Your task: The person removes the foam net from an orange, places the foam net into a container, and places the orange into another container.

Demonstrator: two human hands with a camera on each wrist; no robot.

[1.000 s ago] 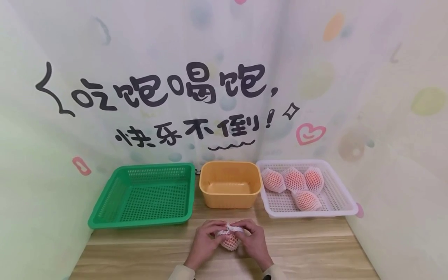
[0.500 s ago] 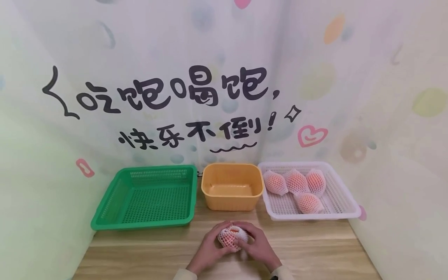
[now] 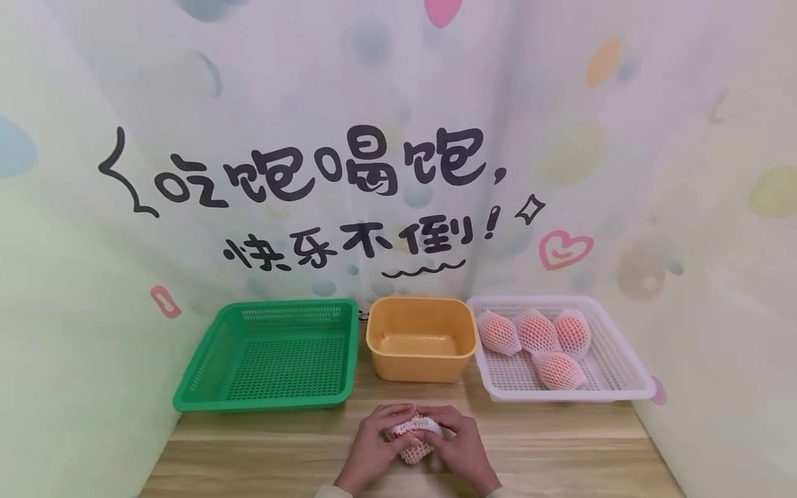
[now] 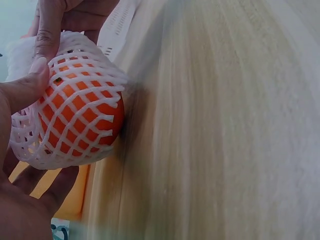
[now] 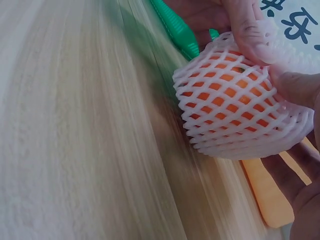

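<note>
An orange round fruit (image 4: 118,116) sits in a white foam net sleeve (image 3: 416,455) close over the table at the front middle. My left hand (image 3: 371,443) holds the sleeve from the left, thumb on the near side and fingers curled round the far side. From the right, my right hand (image 3: 462,443) grips the same sleeve, its thumb close to the left thumb. The sleeve's upper edge is bunched between both hands. In the right wrist view the fruit shows orange through the mesh (image 5: 232,107), with a small green spot near the thumbs.
Behind the hands stands a yellow plastic bin (image 3: 421,366). A green basket (image 3: 264,402) is at its left. On the right, a white basket (image 3: 560,395) holds several fruits (image 3: 559,371) in foam nets. A printed curtain (image 3: 349,83) hangs behind them.
Both hands stay on the netted fruit while the fingers shift along the sleeve. Half a second ago its top opening showed orange; now the bunched white edge covers it. The head view has shifted slightly.
</note>
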